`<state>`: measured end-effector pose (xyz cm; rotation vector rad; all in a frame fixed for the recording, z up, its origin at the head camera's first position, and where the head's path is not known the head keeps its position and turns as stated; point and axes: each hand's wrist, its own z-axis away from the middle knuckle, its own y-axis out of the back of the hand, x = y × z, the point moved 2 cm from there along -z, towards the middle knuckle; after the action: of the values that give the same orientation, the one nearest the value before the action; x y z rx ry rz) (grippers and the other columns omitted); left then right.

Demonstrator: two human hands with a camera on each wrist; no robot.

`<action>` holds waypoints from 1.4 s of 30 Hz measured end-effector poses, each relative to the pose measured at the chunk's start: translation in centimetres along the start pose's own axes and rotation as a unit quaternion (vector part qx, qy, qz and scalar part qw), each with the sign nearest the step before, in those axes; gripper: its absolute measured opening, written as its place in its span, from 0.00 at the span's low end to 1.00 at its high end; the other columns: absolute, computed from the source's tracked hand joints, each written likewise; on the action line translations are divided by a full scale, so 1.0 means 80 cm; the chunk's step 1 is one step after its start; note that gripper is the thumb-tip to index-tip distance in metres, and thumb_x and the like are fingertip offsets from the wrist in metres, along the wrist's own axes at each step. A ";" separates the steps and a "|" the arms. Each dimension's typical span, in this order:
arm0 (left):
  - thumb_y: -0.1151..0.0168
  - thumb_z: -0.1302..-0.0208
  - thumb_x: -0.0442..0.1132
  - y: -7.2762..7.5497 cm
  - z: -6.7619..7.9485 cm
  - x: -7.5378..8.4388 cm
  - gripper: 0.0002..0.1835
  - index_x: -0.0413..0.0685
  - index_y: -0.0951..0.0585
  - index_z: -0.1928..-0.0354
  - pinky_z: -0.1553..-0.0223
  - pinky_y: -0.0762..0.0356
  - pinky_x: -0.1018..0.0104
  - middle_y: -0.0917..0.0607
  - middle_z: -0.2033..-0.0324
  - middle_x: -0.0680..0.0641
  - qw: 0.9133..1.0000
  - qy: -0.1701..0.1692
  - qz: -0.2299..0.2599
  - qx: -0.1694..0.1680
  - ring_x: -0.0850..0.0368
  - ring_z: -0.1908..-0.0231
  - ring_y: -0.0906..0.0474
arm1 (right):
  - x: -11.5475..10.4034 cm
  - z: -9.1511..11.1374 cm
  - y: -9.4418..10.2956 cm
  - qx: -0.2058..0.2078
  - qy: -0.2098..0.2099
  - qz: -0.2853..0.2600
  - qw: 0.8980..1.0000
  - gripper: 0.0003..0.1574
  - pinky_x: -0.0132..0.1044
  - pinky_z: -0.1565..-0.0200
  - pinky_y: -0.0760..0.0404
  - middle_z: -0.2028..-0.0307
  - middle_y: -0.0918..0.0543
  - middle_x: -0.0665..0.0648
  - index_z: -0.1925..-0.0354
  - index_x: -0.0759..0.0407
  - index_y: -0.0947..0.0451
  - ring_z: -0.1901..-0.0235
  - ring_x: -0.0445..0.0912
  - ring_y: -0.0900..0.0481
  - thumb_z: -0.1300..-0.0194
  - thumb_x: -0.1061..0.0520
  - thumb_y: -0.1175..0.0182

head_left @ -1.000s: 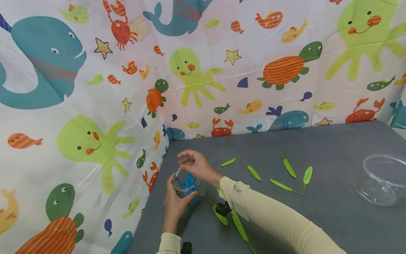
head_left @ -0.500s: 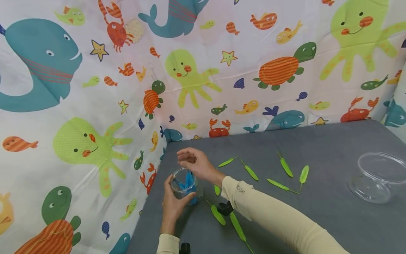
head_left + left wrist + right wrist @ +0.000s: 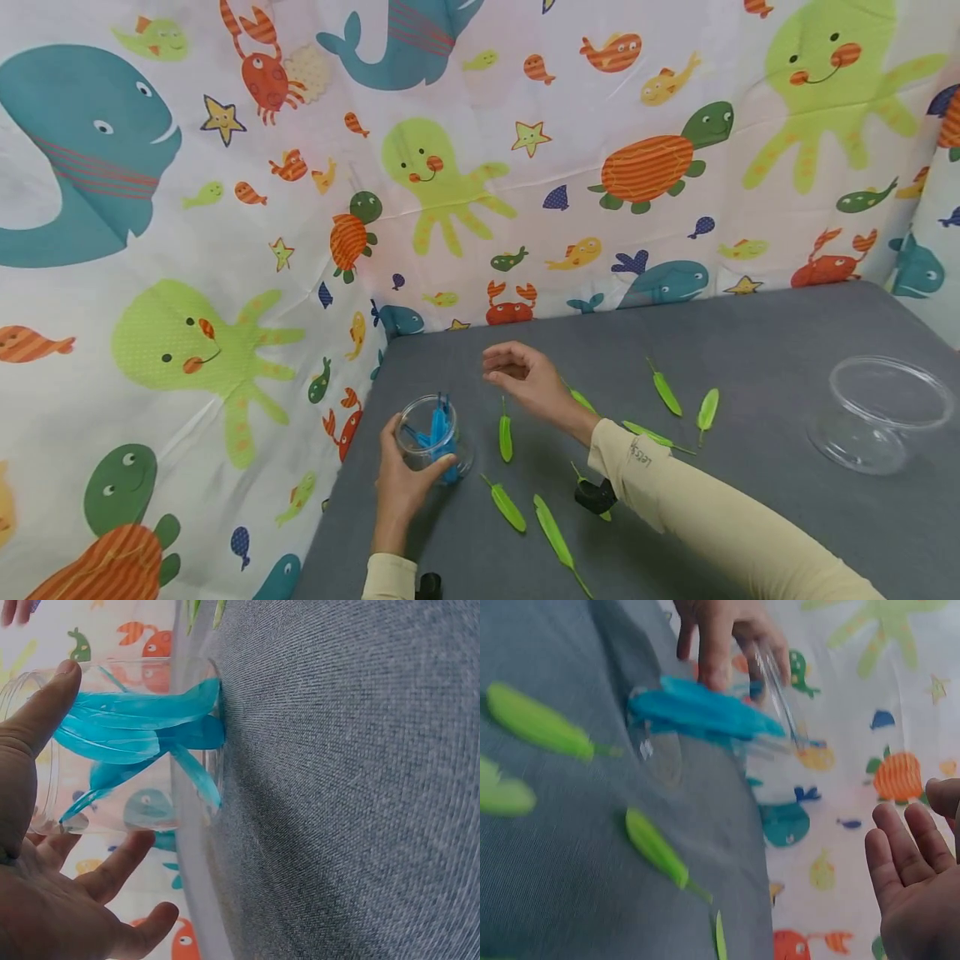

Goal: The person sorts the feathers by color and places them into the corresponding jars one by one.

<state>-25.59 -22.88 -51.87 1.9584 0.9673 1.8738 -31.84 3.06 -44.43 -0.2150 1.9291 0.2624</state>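
A clear jar (image 3: 463, 460) with several blue feathers (image 3: 438, 427) inside stands upright on the grey table at the left. My left hand (image 3: 401, 483) holds it, thumb on the near side and fingers around the far side. In the left wrist view, the blue feathers (image 3: 142, 727) show through the jar's wall, quills toward the rim. My right hand (image 3: 534, 381) hovers to the right of the jar, its fingers loosely bent. No object shows in the right hand (image 3: 922, 889) in the right wrist view. Nearest below it lies a green feather (image 3: 506, 437).
Several more green feathers lie scattered over the middle of the grey table (image 3: 750, 333), one (image 3: 555, 533) near the front. A clear bowl (image 3: 834, 392) stands at the right; I see nothing in it. A sea-animal printed curtain (image 3: 465, 292) borders the table behind and left.
My right hand has moved right, from above the jar's mouth to beside it. The left hand stays on the jar. The head view has shifted slightly.
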 end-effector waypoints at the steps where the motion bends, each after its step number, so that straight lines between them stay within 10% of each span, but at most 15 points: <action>1: 0.18 0.51 0.52 0.001 0.000 0.000 0.61 0.64 0.48 0.21 0.35 0.48 0.20 0.37 0.22 0.49 1.000 -0.001 -0.001 -0.001 0.34 0.29 0.34 | 0.001 0.004 0.008 0.005 0.001 0.003 1.000 0.19 0.40 0.47 0.15 0.46 0.16 0.62 0.40 0.57 0.22 0.47 0.54 0.15 0.27 0.63 0.40; 17: 0.18 0.50 0.53 0.001 0.001 0.001 0.61 0.65 0.49 0.20 0.36 0.40 0.23 0.38 0.22 0.50 1.000 -0.011 -0.006 -0.016 0.34 0.31 0.31 | 0.008 0.090 0.127 0.080 -0.051 0.087 0.992 0.21 0.34 0.49 0.15 0.48 0.16 0.64 0.38 0.58 0.24 0.53 0.41 0.14 0.26 0.55 0.39; 31: 0.19 0.49 0.53 0.002 -0.005 -0.004 0.62 0.64 0.52 0.20 0.37 0.42 0.21 0.40 0.22 0.47 1.000 -0.004 -0.008 -0.022 0.30 0.30 0.34 | -0.016 0.172 0.199 0.174 -0.059 0.166 0.969 0.23 0.25 0.58 0.20 0.54 0.14 0.40 0.37 0.58 0.25 0.56 0.28 0.18 0.26 0.52 0.38; 35: 0.19 0.49 0.52 0.001 -0.007 -0.005 0.62 0.65 0.52 0.20 0.37 0.38 0.23 0.41 0.21 0.46 1.000 -0.001 -0.002 -0.025 0.29 0.29 0.36 | -0.024 0.189 0.211 0.206 -0.027 0.228 0.951 0.22 0.21 0.57 0.23 0.55 0.14 0.41 0.38 0.57 0.23 0.57 0.26 0.20 0.28 0.55 0.37; 42: 0.19 0.49 0.53 -0.001 -0.012 0.001 0.63 0.61 0.52 0.19 0.36 0.60 0.22 0.40 0.22 0.43 1.000 0.002 -0.010 -0.018 0.28 0.31 0.33 | -0.035 0.230 0.234 0.303 0.035 0.332 0.892 0.23 0.21 0.55 0.32 0.60 0.16 0.46 0.43 0.59 0.19 0.59 0.24 0.27 0.37 0.63 0.30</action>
<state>-26.55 -22.98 -51.73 1.9184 0.9437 1.8720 -19.53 26.33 -46.80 0.8754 2.0012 0.0822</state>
